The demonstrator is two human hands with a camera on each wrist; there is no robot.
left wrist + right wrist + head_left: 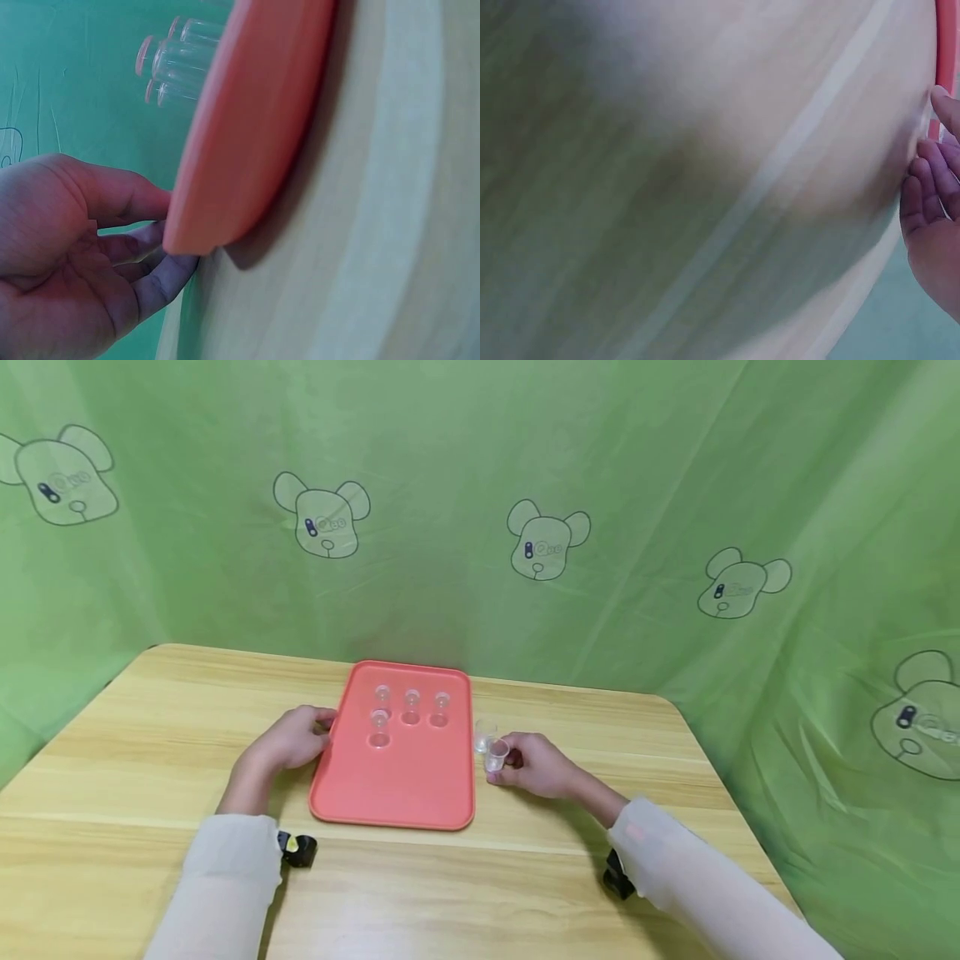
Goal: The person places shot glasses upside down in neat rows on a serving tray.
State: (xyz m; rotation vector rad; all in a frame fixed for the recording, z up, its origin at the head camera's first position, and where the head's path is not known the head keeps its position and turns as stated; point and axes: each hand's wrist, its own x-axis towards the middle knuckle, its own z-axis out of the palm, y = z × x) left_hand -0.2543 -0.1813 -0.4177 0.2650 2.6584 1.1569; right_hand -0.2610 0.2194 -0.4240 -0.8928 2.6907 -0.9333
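Note:
My left hand (294,739) grips the left edge of a coral-red tray (390,789). In the left wrist view, its thumb lies on the rim and other fingers reach underneath. Several small clear cups (379,720) stand upside down towards the tray's far end. Just off the tray's right edge, my right hand (543,767) pinches a small clear cup (496,755), its mouth facing up. Another clear cup (483,735) stands right behind it on the table, partly hidden. In the right wrist view, the curled fingers (930,184) show, but the held cup is hard to make out.
The tray lies on a light wood-grain table (420,893). A green curtain (435,460) printed with bear heads hangs behind the table and along its sides. Black wrist devices (302,852) stick out at both sleeves.

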